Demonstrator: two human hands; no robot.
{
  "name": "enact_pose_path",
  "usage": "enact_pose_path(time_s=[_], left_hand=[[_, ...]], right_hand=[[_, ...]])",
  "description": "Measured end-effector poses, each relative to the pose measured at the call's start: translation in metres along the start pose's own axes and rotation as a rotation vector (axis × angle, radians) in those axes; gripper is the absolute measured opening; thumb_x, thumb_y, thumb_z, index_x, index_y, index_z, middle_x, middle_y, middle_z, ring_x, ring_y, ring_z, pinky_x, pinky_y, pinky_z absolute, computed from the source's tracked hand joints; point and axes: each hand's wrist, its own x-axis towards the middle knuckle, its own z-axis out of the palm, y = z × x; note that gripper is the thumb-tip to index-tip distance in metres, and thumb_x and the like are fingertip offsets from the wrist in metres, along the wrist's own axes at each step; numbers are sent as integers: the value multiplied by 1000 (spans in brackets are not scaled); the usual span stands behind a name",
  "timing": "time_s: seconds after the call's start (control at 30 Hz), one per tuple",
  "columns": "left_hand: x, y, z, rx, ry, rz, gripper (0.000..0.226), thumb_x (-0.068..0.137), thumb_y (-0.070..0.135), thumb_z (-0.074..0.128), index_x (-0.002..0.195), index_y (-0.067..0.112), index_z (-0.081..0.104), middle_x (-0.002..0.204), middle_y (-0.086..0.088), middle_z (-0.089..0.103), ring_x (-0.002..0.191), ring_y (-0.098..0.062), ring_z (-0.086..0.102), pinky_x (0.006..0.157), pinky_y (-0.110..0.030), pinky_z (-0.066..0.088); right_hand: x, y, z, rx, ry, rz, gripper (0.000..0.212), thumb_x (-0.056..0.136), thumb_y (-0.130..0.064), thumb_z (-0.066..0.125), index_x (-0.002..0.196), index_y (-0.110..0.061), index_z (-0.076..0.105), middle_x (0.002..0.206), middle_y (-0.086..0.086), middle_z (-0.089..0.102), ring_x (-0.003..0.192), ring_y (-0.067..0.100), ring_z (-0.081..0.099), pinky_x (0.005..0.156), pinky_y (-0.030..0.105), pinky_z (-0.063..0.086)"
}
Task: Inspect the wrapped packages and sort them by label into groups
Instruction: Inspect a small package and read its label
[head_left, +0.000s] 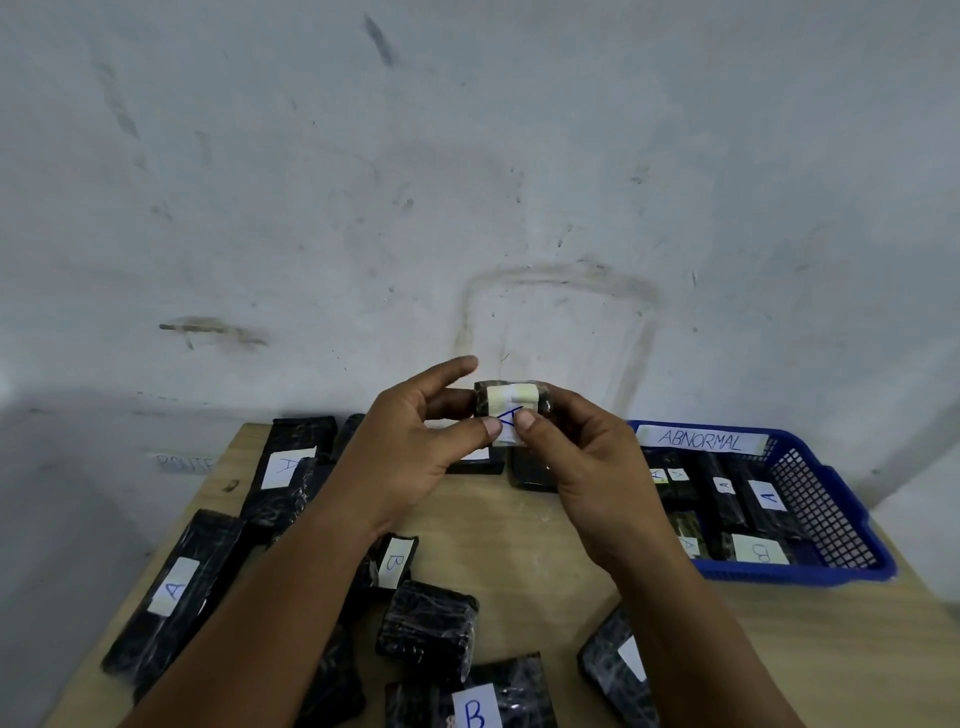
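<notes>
Together, left hand (410, 441) and right hand (582, 452) pinching a raised A-labelled package (511, 410).

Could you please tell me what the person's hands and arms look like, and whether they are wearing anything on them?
Both arms are bare from the bottom of the frame up to the wrists: no sleeves show. The left hand and right hand wear no gloves, and no rings, watch or bracelet are visible. The thumbnails look short and unpainted. No markings show on either forearm.

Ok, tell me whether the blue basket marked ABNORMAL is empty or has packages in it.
Not empty. The blue basket holds several black wrapped packages, with labels reading A and one reading B.
</notes>
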Motion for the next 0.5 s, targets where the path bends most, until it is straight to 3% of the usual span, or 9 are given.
enact_pose_path(time_s=[0.1,0.17,0.23,0.27,0.37,0.43,0.5], left_hand=[[0,0,-1,39,4,48,35,86,18,81,116,34,74,110,11,78,111,-10,71,107,-43,50],[-1,0,-1,105,19,94,37,86,15,80,113,40,74,108,17,76,106,-7,70,96,-33,54],[-2,-1,-2,141,28,106,45,84,13,82,114,44,73,105,20,74,96,-3,68,83,-22,53],[-2,-2,-3,147,14,103,48,83,12,82,116,46,72,108,19,74,98,-3,67,83,-22,53],[-2,-3,-4,118,-88,58,50,83,20,84,123,45,70,117,12,74,115,-9,66,102,-36,52],[-3,-1,-2,61,-90,35,40,82,30,81,121,39,72,113,10,76,112,-9,69,106,-40,51],[-3,-1,-2,42,-35,38,29,86,24,78,114,32,76,107,7,78,107,-9,72,104,-40,53]], right_hand=[[1,-1,-1,1,-18,23,29,94,-20,71,123,-17,73,111,0,80,106,16,75,90,28,59],[2,0,-1,39,-48,112,41,85,-45,71,120,-24,76,109,-3,78,103,15,73,92,35,61],[2,2,0,77,-30,183,44,82,-54,70,114,-25,79,102,4,75,93,18,67,91,39,60],[3,3,0,92,-9,188,38,87,-48,70,113,-22,79,99,7,74,89,20,66,87,37,60],[4,5,1,105,55,175,25,98,-21,68,121,-12,74,100,8,78,84,14,73,83,33,58],[4,8,1,65,67,175,30,97,-20,71,126,-15,70,101,9,79,89,15,75,89,39,58],[2,9,3,8,57,167,37,95,-21,73,132,-20,66,100,9,79,95,16,76,94,40,57]])
